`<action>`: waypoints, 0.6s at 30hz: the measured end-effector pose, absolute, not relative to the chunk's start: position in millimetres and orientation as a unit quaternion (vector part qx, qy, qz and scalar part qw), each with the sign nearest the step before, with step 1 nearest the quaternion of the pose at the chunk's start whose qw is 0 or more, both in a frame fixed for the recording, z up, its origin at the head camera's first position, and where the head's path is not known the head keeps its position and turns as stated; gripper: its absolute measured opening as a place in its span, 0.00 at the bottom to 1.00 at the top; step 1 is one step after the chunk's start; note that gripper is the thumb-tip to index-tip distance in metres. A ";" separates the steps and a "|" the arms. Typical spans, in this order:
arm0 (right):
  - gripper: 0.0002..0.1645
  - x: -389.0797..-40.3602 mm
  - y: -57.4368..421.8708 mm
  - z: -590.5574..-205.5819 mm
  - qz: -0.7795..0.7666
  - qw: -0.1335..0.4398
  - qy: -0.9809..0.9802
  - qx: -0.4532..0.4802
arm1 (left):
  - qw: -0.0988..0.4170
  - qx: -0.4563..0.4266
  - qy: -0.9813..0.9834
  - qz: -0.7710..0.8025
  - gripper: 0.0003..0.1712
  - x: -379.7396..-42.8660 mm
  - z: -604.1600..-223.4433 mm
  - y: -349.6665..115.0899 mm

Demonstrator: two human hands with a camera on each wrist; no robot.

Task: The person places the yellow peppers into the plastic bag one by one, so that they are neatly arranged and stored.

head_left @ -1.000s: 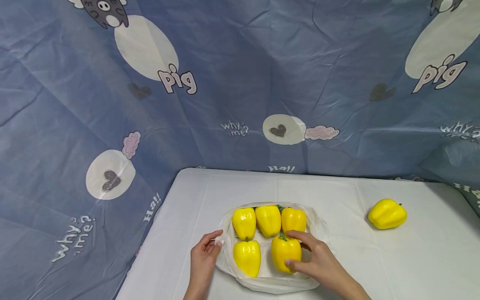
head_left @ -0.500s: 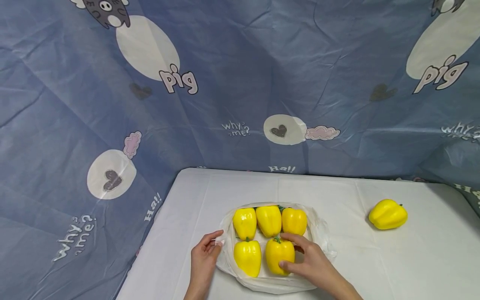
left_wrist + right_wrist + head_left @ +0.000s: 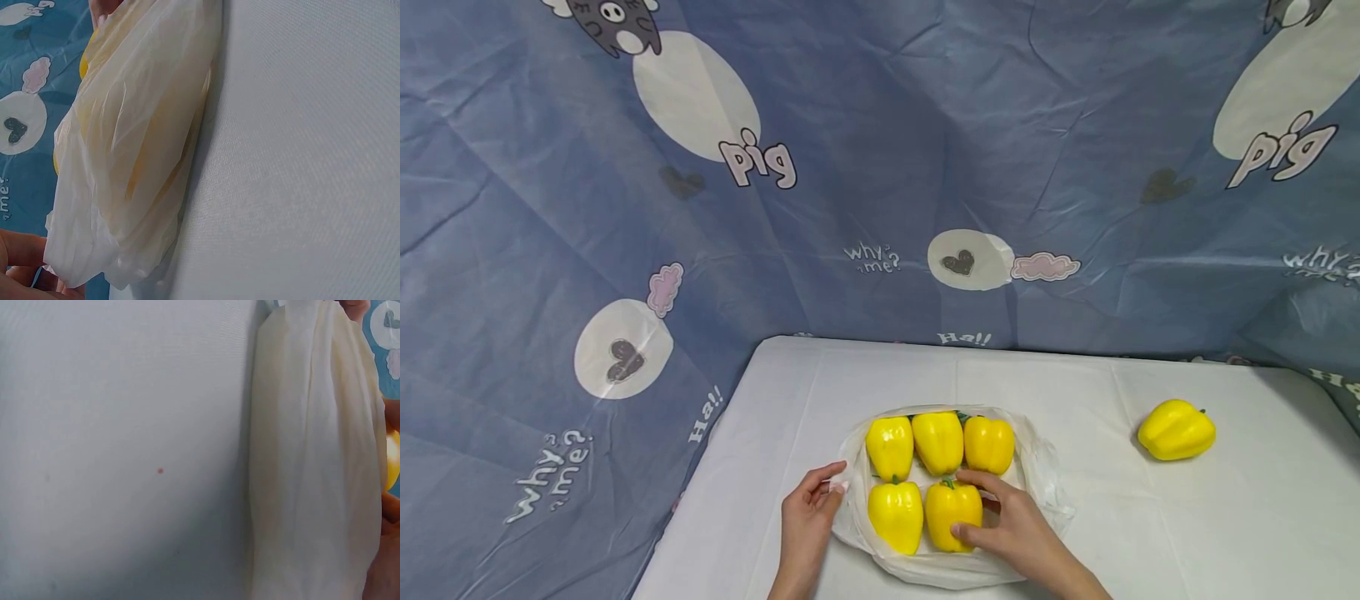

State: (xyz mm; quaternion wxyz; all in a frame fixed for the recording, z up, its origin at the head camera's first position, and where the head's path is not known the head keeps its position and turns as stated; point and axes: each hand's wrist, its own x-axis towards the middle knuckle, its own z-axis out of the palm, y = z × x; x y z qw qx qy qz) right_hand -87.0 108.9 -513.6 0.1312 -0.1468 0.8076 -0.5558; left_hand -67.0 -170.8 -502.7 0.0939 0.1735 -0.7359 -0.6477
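Note:
A white plastic bag [image 3: 970,573] lies spread open on the table with several yellow bell peppers inside. Three of them, among them the middle pepper [image 3: 937,442], form a back row. In front sits another bell pepper [image 3: 896,517] on the left. My right hand [image 3: 1011,525] grips the front right bell pepper [image 3: 953,515], thumb on its near side and fingers by the green stem. At the bag's left rim my left hand [image 3: 808,517] pinches the plastic; the left wrist view shows those fingers [image 3: 25,250] at the bag's edge [image 3: 81,250].
One more yellow bell pepper [image 3: 1177,430] lies on its side on the white table [image 3: 1225,508], to the right of the bag. Behind the table hangs a blue printed cloth [image 3: 865,167], which also runs along the left side.
My right hand has moved left and slightly toward me with the bell pepper, bringing it beside the front left one. The left hand has stayed at the bag's rim.

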 end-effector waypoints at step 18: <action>0.37 -88.7 106.0 -518.5 -0.548 0.145 0.814 -0.126 | 0.083 0.189 -0.741 -0.639 0.17 -69.1 -504.9 -170.9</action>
